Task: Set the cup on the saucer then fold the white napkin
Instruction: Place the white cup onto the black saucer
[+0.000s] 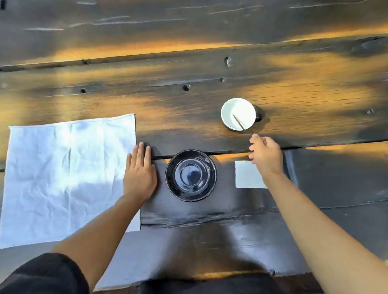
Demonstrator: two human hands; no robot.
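Observation:
A cup, white inside with a dark outside and handle on its right, stands upright on the wooden table beyond the saucer. The black glossy saucer lies bare near the table's front. A white napkin is spread flat to the left. My left hand rests flat, fingers together, on the napkin's right edge beside the saucer. My right hand hovers just short of the cup, fingers loosely curled, holding nothing.
A small white paper square lies right of the saucer, partly under my right wrist. The dark plank table stretches far beyond the cup, with gaps between planks. Its front edge is near my body.

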